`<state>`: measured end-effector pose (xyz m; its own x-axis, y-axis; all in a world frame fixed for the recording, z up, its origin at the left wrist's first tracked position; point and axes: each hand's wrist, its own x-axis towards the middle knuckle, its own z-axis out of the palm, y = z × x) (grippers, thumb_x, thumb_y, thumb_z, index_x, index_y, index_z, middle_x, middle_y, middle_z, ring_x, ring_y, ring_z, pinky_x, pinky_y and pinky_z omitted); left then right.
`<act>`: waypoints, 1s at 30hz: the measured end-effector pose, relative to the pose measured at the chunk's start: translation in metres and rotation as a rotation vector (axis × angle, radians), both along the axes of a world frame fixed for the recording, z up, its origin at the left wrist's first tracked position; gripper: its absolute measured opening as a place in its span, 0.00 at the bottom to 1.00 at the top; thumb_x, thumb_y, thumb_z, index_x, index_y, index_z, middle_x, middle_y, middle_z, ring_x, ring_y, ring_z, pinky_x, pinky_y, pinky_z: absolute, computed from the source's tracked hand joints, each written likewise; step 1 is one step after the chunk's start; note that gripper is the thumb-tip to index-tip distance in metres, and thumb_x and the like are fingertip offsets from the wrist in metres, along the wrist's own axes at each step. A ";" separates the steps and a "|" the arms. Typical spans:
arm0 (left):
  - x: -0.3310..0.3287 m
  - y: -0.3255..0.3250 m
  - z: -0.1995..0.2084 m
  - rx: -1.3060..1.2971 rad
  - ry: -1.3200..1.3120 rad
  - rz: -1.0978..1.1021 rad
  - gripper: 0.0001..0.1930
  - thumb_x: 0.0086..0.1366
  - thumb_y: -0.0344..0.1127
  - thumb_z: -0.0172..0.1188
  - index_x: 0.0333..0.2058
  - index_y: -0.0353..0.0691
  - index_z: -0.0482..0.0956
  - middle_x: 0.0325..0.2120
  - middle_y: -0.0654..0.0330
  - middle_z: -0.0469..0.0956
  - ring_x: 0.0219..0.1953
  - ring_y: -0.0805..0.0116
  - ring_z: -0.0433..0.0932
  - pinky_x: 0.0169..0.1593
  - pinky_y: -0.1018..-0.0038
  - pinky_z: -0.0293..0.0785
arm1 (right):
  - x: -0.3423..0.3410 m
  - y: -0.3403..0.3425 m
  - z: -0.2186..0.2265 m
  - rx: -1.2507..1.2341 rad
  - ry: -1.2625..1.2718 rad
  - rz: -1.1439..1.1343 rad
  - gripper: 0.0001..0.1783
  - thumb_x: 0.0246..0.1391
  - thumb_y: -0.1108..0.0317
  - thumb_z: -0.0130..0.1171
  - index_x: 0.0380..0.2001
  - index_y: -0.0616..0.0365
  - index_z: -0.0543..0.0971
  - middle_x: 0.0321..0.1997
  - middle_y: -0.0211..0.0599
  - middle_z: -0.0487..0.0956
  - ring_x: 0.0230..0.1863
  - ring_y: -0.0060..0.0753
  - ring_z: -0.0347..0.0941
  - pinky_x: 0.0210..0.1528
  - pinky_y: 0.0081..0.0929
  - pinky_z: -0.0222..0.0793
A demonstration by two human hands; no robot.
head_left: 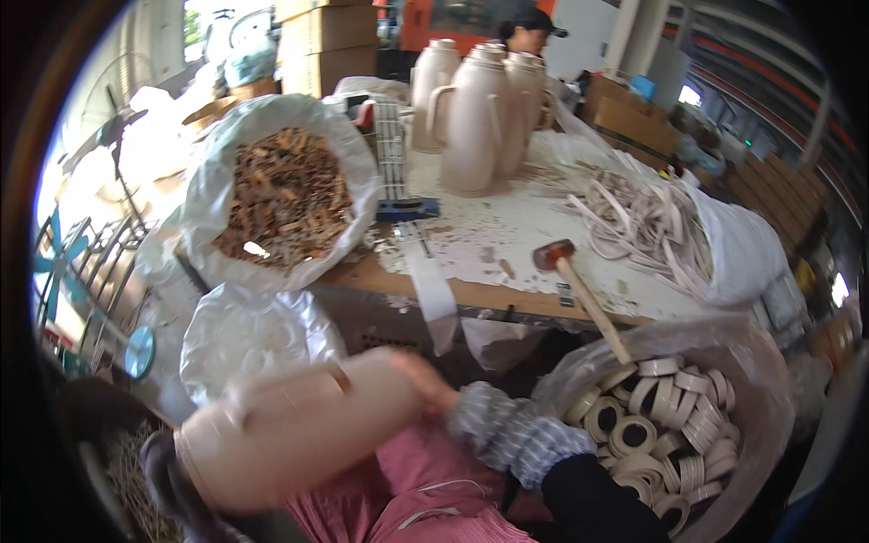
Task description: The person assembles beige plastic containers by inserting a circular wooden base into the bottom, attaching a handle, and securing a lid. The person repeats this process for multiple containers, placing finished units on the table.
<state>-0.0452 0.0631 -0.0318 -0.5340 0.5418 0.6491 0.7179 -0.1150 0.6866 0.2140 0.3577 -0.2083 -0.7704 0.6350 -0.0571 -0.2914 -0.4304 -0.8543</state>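
A beige plastic thermos jug shell (299, 430) lies tilted across my lap, blurred by motion. My left hand (167, 480), in a dark grey glove, grips its lower-left end, with the fingers partly hidden. At the upper-right end, my right hand (427, 385) is closed on the shell; a grey checked sleeve cover (516, 430) covers that wrist. Ahead on the worktable (471, 244) several similar jug shells (472, 127) stand upright. A mallet (579, 294) with a reddish-brown head and wooden handle rests on the table's front edge.
At right, a plastic-lined bin (760, 407) holds several beige rings. Beige strips (634, 217) spill from a white sack (738, 240). At left stand a sack of brown scraps (285, 195) and a white bag (253, 339). Boxes (326, 54) and a person (527, 34) are behind.
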 end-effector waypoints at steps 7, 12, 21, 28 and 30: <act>0.059 0.051 0.135 -0.655 0.744 -0.335 0.16 0.55 0.37 0.65 0.44 0.46 0.80 0.44 0.55 0.78 0.39 0.50 0.78 0.39 0.61 0.75 | -0.002 -0.018 0.001 0.890 -0.461 0.406 0.21 0.58 0.53 0.56 0.46 0.60 0.77 0.43 0.45 0.80 0.42 0.38 0.77 0.47 0.34 0.72; 0.031 0.071 0.106 -0.682 0.360 -0.531 0.29 0.39 0.39 0.76 0.40 0.33 0.77 0.50 0.43 0.73 0.51 0.47 0.74 0.52 0.60 0.71 | 0.164 0.183 0.097 0.774 -0.449 -0.637 0.16 0.60 0.69 0.57 0.49 0.64 0.76 0.44 0.34 0.80 0.44 0.24 0.75 0.48 0.23 0.71; 0.058 0.053 0.087 -0.305 0.794 -0.352 0.15 0.38 0.45 0.75 0.23 0.49 0.79 0.38 0.56 0.76 0.32 0.56 0.74 0.36 0.62 0.70 | 0.357 0.249 0.104 1.124 -2.026 -0.576 0.17 0.57 0.69 0.52 0.50 0.50 0.77 0.47 0.43 0.78 0.50 0.49 0.72 0.55 0.45 0.66; 0.099 0.081 0.089 -0.323 0.566 -1.033 0.18 0.51 0.45 0.65 0.42 0.49 0.81 0.41 0.57 0.79 0.38 0.54 0.79 0.41 0.59 0.76 | 0.169 0.099 0.204 1.232 -0.497 -0.943 0.10 0.62 0.65 0.52 0.41 0.59 0.74 0.31 0.35 0.74 0.32 0.31 0.72 0.35 0.31 0.68; 0.120 0.120 0.087 -0.222 0.906 -0.531 0.26 0.47 0.49 0.65 0.48 0.51 0.79 0.49 0.57 0.75 0.49 0.55 0.76 0.52 0.57 0.73 | 0.108 0.043 0.214 0.905 -0.035 -0.732 0.12 0.65 0.65 0.49 0.46 0.61 0.71 0.30 0.29 0.69 0.31 0.23 0.63 0.31 0.25 0.64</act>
<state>0.0751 0.1828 0.0552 0.4357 0.7174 0.5437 0.8651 -0.5004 -0.0330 0.3216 0.4010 0.0062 -0.2099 0.7474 0.6304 -0.1880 0.6019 -0.7761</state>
